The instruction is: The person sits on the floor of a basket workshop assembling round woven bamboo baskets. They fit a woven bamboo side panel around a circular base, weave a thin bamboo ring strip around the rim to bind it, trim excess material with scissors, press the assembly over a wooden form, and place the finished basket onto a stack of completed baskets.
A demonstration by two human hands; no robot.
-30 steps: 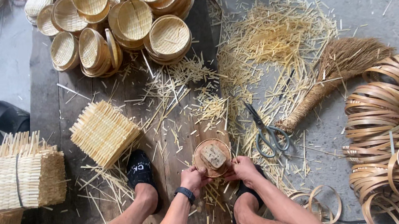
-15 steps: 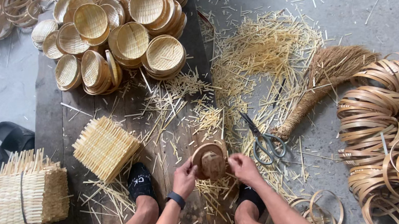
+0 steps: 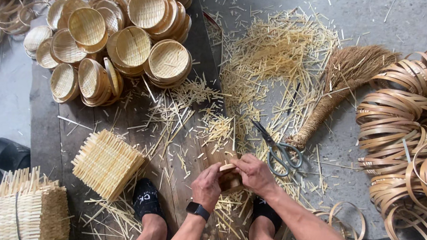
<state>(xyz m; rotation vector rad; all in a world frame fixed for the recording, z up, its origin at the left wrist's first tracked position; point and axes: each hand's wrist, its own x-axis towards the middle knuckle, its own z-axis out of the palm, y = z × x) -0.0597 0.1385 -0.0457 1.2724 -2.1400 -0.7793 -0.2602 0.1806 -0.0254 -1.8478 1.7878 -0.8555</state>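
step: fitting the small round bamboo steamer frame (image 3: 228,172), judging by the hold
left hand (image 3: 207,185): grip clamped on frame
right hand (image 3: 253,173): same
location: over dark wooden plank floor (image 3: 92,127), beside steel scissors (image 3: 277,147)
next: likely steady rotation, both grips firm

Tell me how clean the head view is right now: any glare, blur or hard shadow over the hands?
Head view: light is soft and even, with no glare and only faint shadows. The left hand and right hand are fairly sharp, though the small bamboo ring they grip is mostly hidden. The scissors read clearly. The bamboo hoops bend slightly near the right edge, which looks like wide-angle distortion.
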